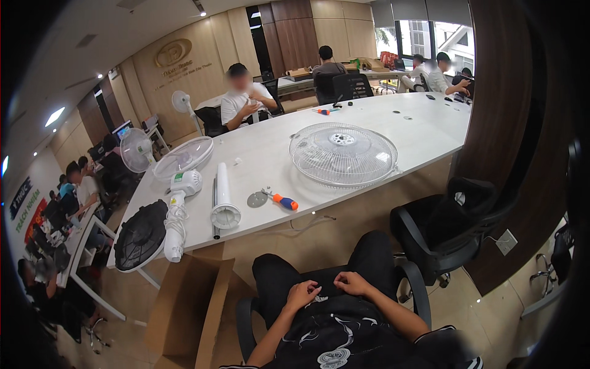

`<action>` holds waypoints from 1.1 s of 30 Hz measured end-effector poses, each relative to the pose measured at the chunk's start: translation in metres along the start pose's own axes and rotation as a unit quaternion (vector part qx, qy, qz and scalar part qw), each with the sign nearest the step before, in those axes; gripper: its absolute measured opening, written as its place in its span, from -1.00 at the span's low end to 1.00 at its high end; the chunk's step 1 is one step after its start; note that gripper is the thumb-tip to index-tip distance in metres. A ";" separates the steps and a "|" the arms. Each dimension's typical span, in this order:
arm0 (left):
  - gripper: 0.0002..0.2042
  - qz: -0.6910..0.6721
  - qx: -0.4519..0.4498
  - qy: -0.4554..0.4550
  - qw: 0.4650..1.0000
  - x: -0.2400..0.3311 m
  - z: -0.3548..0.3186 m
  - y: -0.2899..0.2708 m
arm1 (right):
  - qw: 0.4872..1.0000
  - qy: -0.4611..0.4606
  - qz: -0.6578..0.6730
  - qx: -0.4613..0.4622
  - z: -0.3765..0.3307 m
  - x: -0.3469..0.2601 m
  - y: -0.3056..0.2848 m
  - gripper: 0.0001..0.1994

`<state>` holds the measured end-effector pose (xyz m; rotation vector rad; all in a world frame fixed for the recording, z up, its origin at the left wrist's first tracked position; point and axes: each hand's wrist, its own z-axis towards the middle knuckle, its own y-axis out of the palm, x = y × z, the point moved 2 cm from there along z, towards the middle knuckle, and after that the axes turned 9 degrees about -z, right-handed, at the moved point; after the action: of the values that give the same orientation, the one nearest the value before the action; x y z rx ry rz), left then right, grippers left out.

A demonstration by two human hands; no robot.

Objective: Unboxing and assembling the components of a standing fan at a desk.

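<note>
– State of the grip?
– Left hand (303, 295) and right hand (352, 284) at lower middle of the frame, near each other, apart. Fingers loosely curled on both. Something tiny between the fingertips, or nothing: impossible to say from here.

– Nearest things, and where?
– Centre of the frame, near the front edge of the white surface (264, 163): screwdriver (287, 202), orange-and-blue handle, just right of a grey disc (257, 199). Left of those, white tube (222, 181) with flared foot, dark rod (216, 212) alongside. Farther left, fan head (185, 182) with bundled cord (176, 218), then black round piece (141, 237). Right of centre, wire grille (344, 165), lying flat.

– Handling?
– Screwdriver: likely light, stiff; take by the handle. Tube: probably light, smooth, a bit slippery; wrap round the shaft. Grille: likely light for its width, springy, easy to bend; hold by opposite sides of the rim. Fan head: probably heaviest, motor inside; support under the housing, mind the loose cord. Disc: thin, best pinched at the edge.

– Hard to make out?
– Small bits (267, 189) by the screwdriver, too tiny to name. Rod partly behind the tube. Grille in one layer or two: unclear. Bottom of the cardboard box (187, 307), lower left, cut off by the frame.
</note>
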<state>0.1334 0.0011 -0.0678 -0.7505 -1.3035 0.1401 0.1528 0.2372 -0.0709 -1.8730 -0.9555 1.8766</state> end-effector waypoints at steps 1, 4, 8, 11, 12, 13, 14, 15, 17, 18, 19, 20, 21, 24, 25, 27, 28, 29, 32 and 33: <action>-0.63 -0.005 0.004 0.007 1.000 0.001 0.002 0.000 | 1.000 -0.014 -0.004 0.007 -0.002 0.000 -0.001 -0.75; -0.63 -0.004 -0.019 -0.001 1.000 0.002 0.006 0.003 | 1.000 -0.009 0.008 0.019 -0.007 0.002 -0.003 -0.76; -0.63 0.002 -0.026 0.009 1.000 0.004 0.009 0.005 | 0.999 -0.008 0.011 0.030 -0.008 0.005 -0.005 -0.76; -0.63 0.004 -0.027 0.009 1.000 0.002 0.010 0.004 | 0.999 -0.010 0.017 0.028 -0.006 0.005 -0.003 -0.76; -0.63 0.003 -0.026 0.006 1.000 0.002 0.009 0.004 | 1.000 0.004 0.025 0.018 -0.006 0.006 -0.003 -0.75; -0.63 0.002 -0.022 0.004 1.000 0.001 0.008 0.003 | 0.999 -0.009 0.026 0.017 -0.006 0.005 -0.002 -0.75; -0.63 0.001 -0.017 0.006 1.000 0.001 0.007 0.003 | 0.999 -0.018 0.016 0.026 -0.006 0.004 -0.002 -0.75; -0.63 0.000 -0.013 0.004 1.000 0.001 0.006 0.002 | 0.999 -0.025 0.009 0.037 -0.005 0.004 -0.002 -0.75; -0.63 -0.001 -0.006 -0.002 1.000 0.002 0.003 0.001 | 1.000 -0.023 0.000 0.015 0.000 0.004 -0.001 -0.78; -0.63 0.005 -0.006 -0.017 1.000 0.002 0.002 0.000 | 1.000 -0.007 -0.006 -0.010 0.005 0.004 0.001 -0.81; -0.64 0.013 -0.008 -0.021 1.000 0.003 0.001 -0.001 | 0.999 0.003 0.016 -0.031 0.012 0.005 0.004 -0.79; -0.64 0.004 -0.002 -0.022 1.000 0.004 0.000 -0.002 | 0.999 -0.015 0.015 -0.027 0.022 0.004 0.005 -0.79; -0.64 0.019 0.000 -0.013 1.000 0.005 -0.002 -0.002 | 0.996 -0.015 -0.088 -0.007 0.035 0.004 0.006 -0.77; -0.69 0.030 0.018 -0.034 0.999 0.004 -0.012 -0.002 | 0.973 0.046 -0.225 0.010 0.080 0.004 0.021 -0.72; -0.71 0.039 0.038 -0.014 0.998 0.004 -0.015 -0.002 | 0.975 0.026 -0.221 0.010 0.096 0.002 0.026 -0.73; -0.76 0.037 0.071 -0.006 0.997 0.003 -0.019 -0.002 | 0.977 0.009 -0.211 -0.023 0.111 -0.002 0.042 -0.73; -0.76 0.032 0.082 -0.026 0.996 0.002 -0.021 0.000 | 0.983 -0.001 -0.183 0.001 0.117 -0.004 0.046 -0.75; -0.76 0.043 0.067 -0.036 0.996 -0.001 -0.019 0.000 | 0.989 -0.029 -0.143 0.037 0.125 -0.007 0.049 -0.76; -0.75 0.046 0.062 -0.051 0.996 -0.010 -0.010 0.000 | 0.982 -0.113 -0.140 0.052 0.133 -0.010 0.056 -0.79; -0.78 0.033 0.039 -0.071 0.996 -0.014 -0.006 0.002 | 0.994 -0.069 -0.070 0.038 0.136 -0.007 0.058 -0.80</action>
<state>0.1355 -0.0063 -0.0806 -0.7264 -1.3996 0.3002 0.0348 0.1593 -0.1151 -1.6075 -1.0152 1.9484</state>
